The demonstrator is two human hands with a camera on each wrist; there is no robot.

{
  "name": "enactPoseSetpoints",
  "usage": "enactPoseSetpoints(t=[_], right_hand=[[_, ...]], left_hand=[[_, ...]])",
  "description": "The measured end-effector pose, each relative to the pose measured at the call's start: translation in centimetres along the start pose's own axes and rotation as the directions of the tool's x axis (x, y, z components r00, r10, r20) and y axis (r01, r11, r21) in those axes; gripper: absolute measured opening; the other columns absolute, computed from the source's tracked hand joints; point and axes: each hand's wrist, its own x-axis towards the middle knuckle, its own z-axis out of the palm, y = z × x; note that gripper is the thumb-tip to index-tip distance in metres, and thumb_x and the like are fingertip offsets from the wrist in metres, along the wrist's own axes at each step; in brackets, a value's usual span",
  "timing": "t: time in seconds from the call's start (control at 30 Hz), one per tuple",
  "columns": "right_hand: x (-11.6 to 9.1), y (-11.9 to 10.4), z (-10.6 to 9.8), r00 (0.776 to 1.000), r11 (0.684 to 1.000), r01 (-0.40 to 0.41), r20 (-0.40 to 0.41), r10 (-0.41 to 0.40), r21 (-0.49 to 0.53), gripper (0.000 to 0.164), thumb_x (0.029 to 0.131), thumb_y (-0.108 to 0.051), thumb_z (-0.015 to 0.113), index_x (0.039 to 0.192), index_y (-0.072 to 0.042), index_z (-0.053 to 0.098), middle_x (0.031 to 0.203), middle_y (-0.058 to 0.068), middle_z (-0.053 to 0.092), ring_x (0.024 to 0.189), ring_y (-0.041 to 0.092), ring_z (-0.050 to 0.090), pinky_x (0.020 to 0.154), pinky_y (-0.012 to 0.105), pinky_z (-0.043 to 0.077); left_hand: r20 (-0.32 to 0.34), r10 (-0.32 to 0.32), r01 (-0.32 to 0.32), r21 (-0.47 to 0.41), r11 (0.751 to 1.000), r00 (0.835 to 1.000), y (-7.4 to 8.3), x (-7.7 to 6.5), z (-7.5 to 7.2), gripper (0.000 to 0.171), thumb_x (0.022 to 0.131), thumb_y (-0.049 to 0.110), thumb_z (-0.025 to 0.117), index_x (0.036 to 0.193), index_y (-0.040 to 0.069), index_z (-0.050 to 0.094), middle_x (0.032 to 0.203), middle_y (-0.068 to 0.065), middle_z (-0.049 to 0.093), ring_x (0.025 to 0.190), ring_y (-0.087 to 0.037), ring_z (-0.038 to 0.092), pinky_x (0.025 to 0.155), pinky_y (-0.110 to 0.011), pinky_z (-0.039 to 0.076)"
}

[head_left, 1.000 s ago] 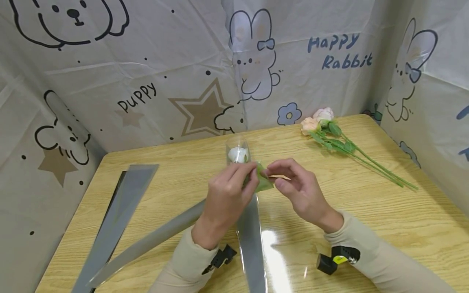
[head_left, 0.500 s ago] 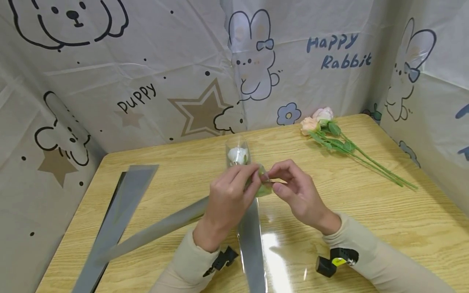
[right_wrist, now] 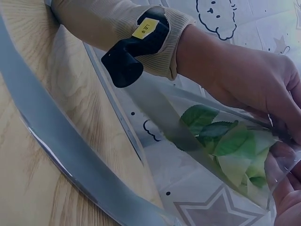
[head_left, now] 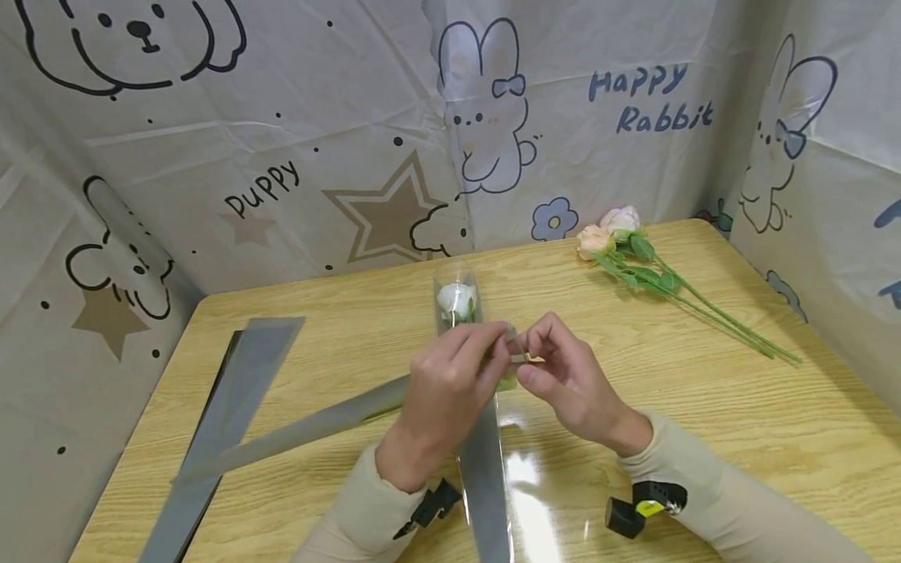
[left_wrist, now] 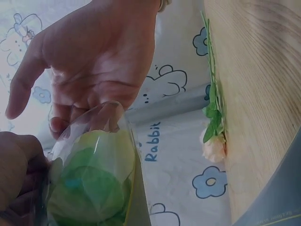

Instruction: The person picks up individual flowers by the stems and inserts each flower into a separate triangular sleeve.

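My left hand [head_left: 450, 391] pinches the wide mouth of a long clear-and-grey flower sleeve [head_left: 317, 422], whose narrow tail slants down to the left. Inside it, in the right wrist view, are green leaves [right_wrist: 235, 141] and a pale yellow-green flower [right_wrist: 249, 183]. At the sleeve's mouth is my right hand [head_left: 577, 383], one finger inside the clear film and others outside, its thumb standing apart. In the left wrist view my right hand [left_wrist: 99, 56] is above the sleeve and my left hand [left_wrist: 19, 174] at its left edge. Below them lies another sleeve [head_left: 482, 469] holding a white rose [head_left: 457, 301].
Spare grey sleeves [head_left: 211, 430] lie stacked at the table's left. At the back right, a peach rose [head_left: 594, 241] and a pale pink rose [head_left: 622, 219] lie with long green stems. A printed cloth [head_left: 338, 102] surrounds the wooden table [head_left: 676, 407].
Both hands have shifted slightly towards me with the sleeve's mouth. The green in the mouth is now mostly hidden, more of the white rose shows, and the sleeve's tail has swung up.
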Motion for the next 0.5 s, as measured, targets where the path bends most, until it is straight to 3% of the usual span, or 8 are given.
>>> enactPoseSetpoints(t=[0.1,0.2,0.3,0.5], right_hand=[[-0.04,0.03,0.07,1.0,1.0,0.007,0.016,-0.007,0.015,0.018,0.095,0.004,0.052,0.094,0.007,0.034,0.107,-0.002,0.061,0.099,0.005,0.063,0.079,0.024,0.061],[-0.11,0.14,0.16,0.999,0.999,0.012,0.037,-0.014,0.032,0.021,0.095,0.002,0.054,0.094,0.005,0.033,0.1,0.003,0.055,0.088,0.007,0.054,0.064,0.025,0.052],[-0.23,0.29,0.22,0.998,1.0,0.029,0.061,-0.029,0.009,0.022,0.095,0.0,0.056,0.095,0.004,0.034,0.095,0.009,0.048,0.085,0.006,0.052,0.064,0.025,0.051],[-0.29,0.25,0.34,0.994,0.998,0.063,0.088,-0.063,-0.001,0.029,0.092,0.002,0.062,0.095,0.003,0.033,0.093,0.014,0.046,0.092,0.007,0.057,0.078,0.023,0.06]], left_hand=[[0.003,0.011,-0.011,0.007,1.0,1.0,0.2,-0.08,0.04,0.007,0.088,-0.002,0.073,0.093,0.0,0.077,0.082,-0.009,0.077,0.072,-0.016,0.076,0.068,-0.017,0.062],[0.004,0.024,-0.024,0.015,1.0,1.0,0.4,-0.15,0.14,0.006,0.09,0.0,0.072,0.093,0.0,0.077,0.082,-0.009,0.077,0.073,-0.016,0.076,0.069,-0.018,0.062],[0.003,0.029,-0.029,0.033,0.999,1.0,0.58,-0.21,0.19,0.004,0.089,0.0,0.075,0.092,0.001,0.077,0.082,-0.008,0.077,0.075,-0.016,0.076,0.071,-0.019,0.062],[-0.008,0.043,-0.042,0.05,0.998,0.999,0.72,-0.21,0.21,0.003,0.088,0.002,0.076,0.091,0.003,0.077,0.082,-0.007,0.077,0.074,-0.015,0.075,0.07,-0.019,0.062]])
